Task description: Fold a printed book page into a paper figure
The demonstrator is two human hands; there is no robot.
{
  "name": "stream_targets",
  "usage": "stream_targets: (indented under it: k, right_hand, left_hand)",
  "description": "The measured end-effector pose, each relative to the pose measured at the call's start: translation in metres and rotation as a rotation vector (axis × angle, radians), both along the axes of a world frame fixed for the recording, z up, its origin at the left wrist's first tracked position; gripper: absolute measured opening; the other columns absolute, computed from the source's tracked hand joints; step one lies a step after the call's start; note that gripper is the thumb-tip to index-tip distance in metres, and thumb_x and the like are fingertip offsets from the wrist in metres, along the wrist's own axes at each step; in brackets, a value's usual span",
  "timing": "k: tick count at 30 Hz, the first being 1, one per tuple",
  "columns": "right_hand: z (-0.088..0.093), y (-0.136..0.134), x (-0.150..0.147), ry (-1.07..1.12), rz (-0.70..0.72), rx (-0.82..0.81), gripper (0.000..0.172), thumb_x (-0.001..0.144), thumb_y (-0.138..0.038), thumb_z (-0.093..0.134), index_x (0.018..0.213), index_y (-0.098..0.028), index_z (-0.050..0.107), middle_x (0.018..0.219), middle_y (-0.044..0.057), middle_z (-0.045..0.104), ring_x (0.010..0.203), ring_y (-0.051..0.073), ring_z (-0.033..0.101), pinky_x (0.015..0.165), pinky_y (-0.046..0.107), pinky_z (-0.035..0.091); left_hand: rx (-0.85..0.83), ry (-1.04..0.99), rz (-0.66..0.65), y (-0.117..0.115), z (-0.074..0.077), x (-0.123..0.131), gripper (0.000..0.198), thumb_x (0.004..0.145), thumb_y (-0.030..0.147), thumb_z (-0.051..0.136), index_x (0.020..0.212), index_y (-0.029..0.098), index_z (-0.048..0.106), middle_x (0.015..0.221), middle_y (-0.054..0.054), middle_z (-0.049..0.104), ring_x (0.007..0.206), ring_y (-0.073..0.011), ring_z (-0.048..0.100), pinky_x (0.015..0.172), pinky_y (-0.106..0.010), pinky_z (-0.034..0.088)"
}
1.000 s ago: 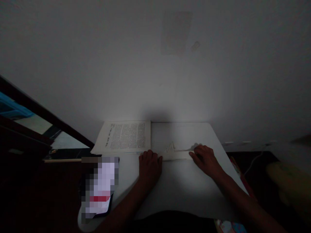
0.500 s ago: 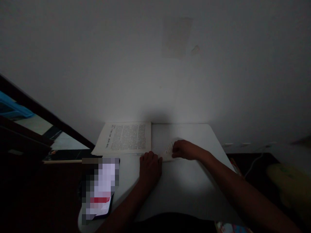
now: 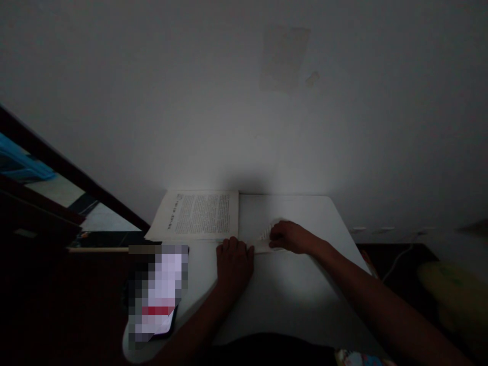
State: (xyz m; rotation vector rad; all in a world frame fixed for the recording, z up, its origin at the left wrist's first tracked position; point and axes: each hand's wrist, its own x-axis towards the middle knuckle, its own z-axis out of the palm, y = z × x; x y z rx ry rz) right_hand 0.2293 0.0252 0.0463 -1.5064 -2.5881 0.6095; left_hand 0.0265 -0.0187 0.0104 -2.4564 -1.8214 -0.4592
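One paper (image 3: 262, 248), short of the far desk (image 3: 305, 209) edge, is pinched by the right hand (image 3: 288, 237), with the left hand (image 3: 234, 263) beside it, grip unclear.

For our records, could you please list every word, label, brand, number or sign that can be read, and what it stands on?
No text can be read.
Printed page: heading and lines too small.
Folded paper: print too small.
Phone: screen mostly pixelated, nothing legible.
Yellow item: green marks blurred.
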Motion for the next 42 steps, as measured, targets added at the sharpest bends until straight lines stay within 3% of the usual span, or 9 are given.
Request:
stream_targets:
  k: [12,14,16,19,22,30,42]
  right_hand:
    - [-0.001,0.000,-0.002,-0.015,-0.024,-0.007,0.015,0.075,-0.035,0.063,0.078,-0.020,0.068,0.077,0.003,0.067,0.072,0.017,0.058,0.063,0.026,0.037]
    - [-0.001,0.000,-0.002,-0.019,-0.025,-0.007,0.015,0.075,-0.034,0.064,0.077,-0.020,0.068,0.076,0.003,0.067,0.071,0.017,0.058,0.061,0.026,0.037]
    - [-0.001,0.000,-0.002,-0.023,-0.023,-0.006,0.014,0.075,-0.033,0.064,0.077,-0.020,0.068,0.075,0.003,0.067,0.070,0.017,0.058,0.060,0.025,0.036]
    - [-0.002,-0.001,-0.003,-0.029,-0.025,0.006,0.014,0.076,-0.033,0.063,0.076,-0.020,0.068,0.075,0.003,0.067,0.072,0.017,0.058,0.062,0.026,0.037]
    - [-0.003,-0.002,-0.003,-0.030,-0.027,0.020,0.016,0.078,-0.035,0.061,0.078,-0.020,0.068,0.079,0.004,0.068,0.076,0.019,0.058,0.067,0.027,0.038]
    - [-0.006,-0.001,-0.002,-0.021,-0.031,0.015,0.017,0.078,-0.036,0.061,0.079,-0.020,0.068,0.079,0.004,0.068,0.077,0.019,0.059,0.068,0.028,0.039]
    - [-0.002,-0.004,-0.001,0.017,-0.048,-0.003,0.015,0.075,-0.031,0.062,0.085,-0.019,0.067,0.085,0.004,0.069,0.079,0.019,0.061,0.069,0.027,0.041]
  left_hand:
    - [0.024,-0.130,0.001,0.000,0.006,-0.009,0.024,0.087,0.033,0.044,0.076,0.015,0.056,0.079,-0.008,0.054,0.080,-0.0225,0.048,0.074,-0.037,0.038]
    - [0.054,-0.175,-0.069,-0.005,0.010,-0.007,0.021,0.087,0.029,0.045,0.075,0.015,0.055,0.076,-0.007,0.054,0.078,-0.0216,0.048,0.075,-0.037,0.040]
    - [0.061,-0.204,-0.228,-0.012,0.013,0.000,0.019,0.087,0.024,0.044,0.073,0.015,0.054,0.075,-0.007,0.053,0.078,-0.0205,0.048,0.076,-0.035,0.041]
    - [0.017,-0.175,-0.416,-0.023,0.013,0.017,0.013,0.086,0.019,0.044,0.083,0.015,0.057,0.087,-0.009,0.056,0.085,-0.0215,0.050,0.079,-0.037,0.043]
    - [0.014,-0.147,-0.475,-0.027,0.006,0.030,0.018,0.086,0.017,0.043,0.096,0.015,0.056,0.094,-0.010,0.057,0.092,-0.0227,0.051,0.083,-0.039,0.043]
    - [0.054,-0.075,-0.481,-0.025,-0.009,0.029,0.028,0.086,0.018,0.042,0.110,0.012,0.054,0.107,-0.013,0.057,0.099,-0.0259,0.049,0.090,-0.043,0.040]
    - [0.000,-0.080,-0.444,-0.027,-0.003,0.030,0.033,0.086,0.022,0.043,0.117,0.012,0.052,0.106,-0.012,0.056,0.096,-0.0252,0.048,0.087,-0.042,0.041]
